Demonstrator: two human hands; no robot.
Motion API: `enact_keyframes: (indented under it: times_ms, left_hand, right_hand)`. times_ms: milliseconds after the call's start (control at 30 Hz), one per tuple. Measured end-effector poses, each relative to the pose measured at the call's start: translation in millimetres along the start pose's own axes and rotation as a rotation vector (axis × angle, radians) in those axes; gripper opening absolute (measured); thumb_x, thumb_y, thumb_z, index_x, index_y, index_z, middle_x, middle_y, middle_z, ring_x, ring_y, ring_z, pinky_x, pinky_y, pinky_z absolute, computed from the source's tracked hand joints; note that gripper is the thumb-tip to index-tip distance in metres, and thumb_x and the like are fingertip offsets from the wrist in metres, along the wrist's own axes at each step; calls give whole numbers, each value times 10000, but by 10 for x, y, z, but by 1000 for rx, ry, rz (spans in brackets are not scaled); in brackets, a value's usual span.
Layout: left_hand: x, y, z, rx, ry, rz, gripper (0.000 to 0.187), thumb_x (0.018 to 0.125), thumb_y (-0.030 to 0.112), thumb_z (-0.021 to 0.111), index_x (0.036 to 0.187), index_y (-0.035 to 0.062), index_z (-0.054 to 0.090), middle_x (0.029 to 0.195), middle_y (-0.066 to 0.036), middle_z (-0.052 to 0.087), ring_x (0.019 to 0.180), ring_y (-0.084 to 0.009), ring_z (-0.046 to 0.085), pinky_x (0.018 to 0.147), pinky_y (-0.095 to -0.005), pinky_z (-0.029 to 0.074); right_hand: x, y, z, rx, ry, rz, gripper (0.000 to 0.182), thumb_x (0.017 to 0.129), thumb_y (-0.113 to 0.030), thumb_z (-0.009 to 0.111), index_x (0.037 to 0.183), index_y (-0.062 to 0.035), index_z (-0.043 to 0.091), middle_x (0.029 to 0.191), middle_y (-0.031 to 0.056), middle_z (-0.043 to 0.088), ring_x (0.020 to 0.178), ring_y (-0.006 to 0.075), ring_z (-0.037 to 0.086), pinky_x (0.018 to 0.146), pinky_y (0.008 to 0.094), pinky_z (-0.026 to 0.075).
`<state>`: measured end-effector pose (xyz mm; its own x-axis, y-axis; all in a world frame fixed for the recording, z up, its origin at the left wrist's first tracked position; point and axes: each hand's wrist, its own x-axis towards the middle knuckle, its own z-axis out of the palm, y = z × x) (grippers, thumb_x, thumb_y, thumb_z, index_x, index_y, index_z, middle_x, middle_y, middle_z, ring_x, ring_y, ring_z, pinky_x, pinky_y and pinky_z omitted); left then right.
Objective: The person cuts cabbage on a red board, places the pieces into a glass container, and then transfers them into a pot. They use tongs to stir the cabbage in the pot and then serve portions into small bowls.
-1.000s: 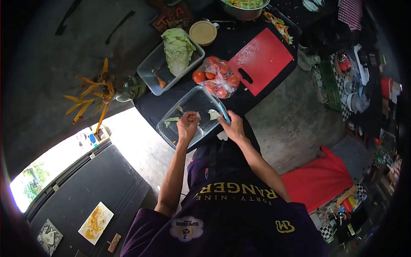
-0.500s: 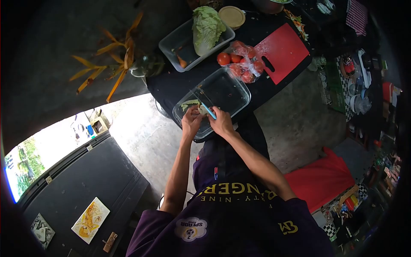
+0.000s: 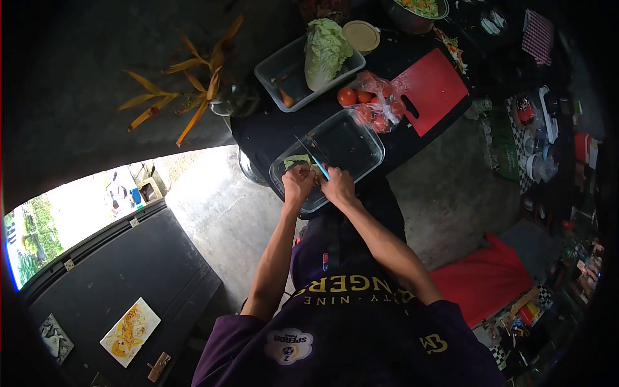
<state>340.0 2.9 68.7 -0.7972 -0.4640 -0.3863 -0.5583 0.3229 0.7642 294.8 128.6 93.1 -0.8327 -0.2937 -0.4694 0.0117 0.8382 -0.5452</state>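
My right hand (image 3: 338,185) is closed round the light blue handle of a knife (image 3: 320,168), whose dark blade points up and left over a clear plastic container (image 3: 380,151). Close beside it, my left hand (image 3: 298,183) pinches a small pale vegetable piece (image 3: 316,170), mostly hidden by the fingers. Pale green peelings (image 3: 296,160) lie in the container's left part, just beyond my left hand. Both hands are over the container's near edge.
Beyond sit a second container (image 3: 267,76) with a cabbage (image 3: 326,55) and a carrot (image 3: 286,99), bagged tomatoes (image 3: 380,106), a red cutting board (image 3: 435,90), a round lid (image 3: 361,37) and a bowl of shredded vegetables (image 3: 419,8). A vase (image 3: 229,103) stands left.
The view has shifted, so the table items appear further right and slightly lower. Both hands remain together over the container, and the knife is still held, its handle now more upright.
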Motion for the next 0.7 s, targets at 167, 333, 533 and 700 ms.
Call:
enact_keyframes:
  times_ms: [167,333,533,700]
  left_hand:
    - [8,-81,-8,-11,-51,-42,241,748,110,692,932,-45,684,773,-130,707,684,-153,685,634,-266,539]
    - [36,-2,-66,-11,-114,17,260,731,90,724,960,-25,685,807,-132,708,702,-150,681,644,-273,532]
    - [33,-100,-15,-47,-105,24,255,709,75,714,950,-3,691,747,-116,672,650,-199,653,628,-307,515]
    - [-98,101,-59,138,33,142,249,743,107,716,972,11,696,779,-135,651,709,-252,651,656,-326,510]
  right_hand:
    - [69,48,36,-33,-28,24,219,843,-233,641,887,-18,659,844,232,660,823,416,645,734,471,529]
    - [60,40,22,1,-54,-5,221,851,-233,641,871,-13,635,838,238,657,832,421,639,737,472,525]
    - [54,108,0,73,-97,-55,207,851,-204,630,903,-5,612,803,217,657,813,393,644,726,457,520]
    - [48,147,66,114,-11,-71,160,863,-146,606,871,14,601,654,189,639,645,344,663,620,418,527]
